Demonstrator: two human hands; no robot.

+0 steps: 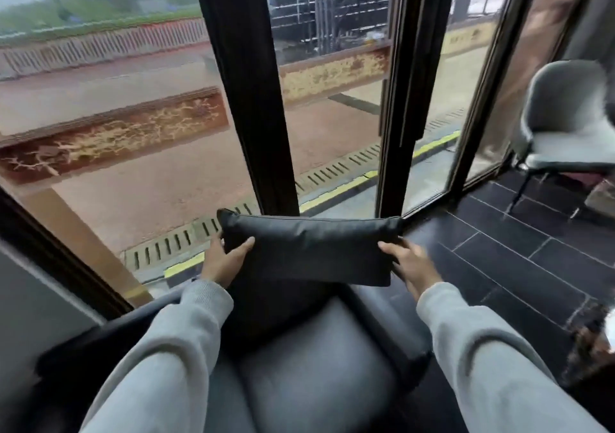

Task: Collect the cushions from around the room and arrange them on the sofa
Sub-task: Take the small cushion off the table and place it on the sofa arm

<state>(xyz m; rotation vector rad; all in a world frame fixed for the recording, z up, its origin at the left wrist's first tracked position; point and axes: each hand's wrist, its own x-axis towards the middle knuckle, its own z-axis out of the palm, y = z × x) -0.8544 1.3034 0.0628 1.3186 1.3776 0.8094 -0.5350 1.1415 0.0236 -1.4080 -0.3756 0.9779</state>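
A black leather cushion stands upright along the top of the dark sofa's backrest, in the middle of the view. My left hand grips its left end, thumb on the front face. My right hand holds its right end with fingers spread along the edge. The sofa has a glossy dark seat directly below me, between my grey sleeves. The cushion's lower edge rests against the backrest.
Tall glass windows with thick black frames rise just behind the sofa. A grey chair stands at the right on the dark tiled floor. A grey wall panel is at the left.
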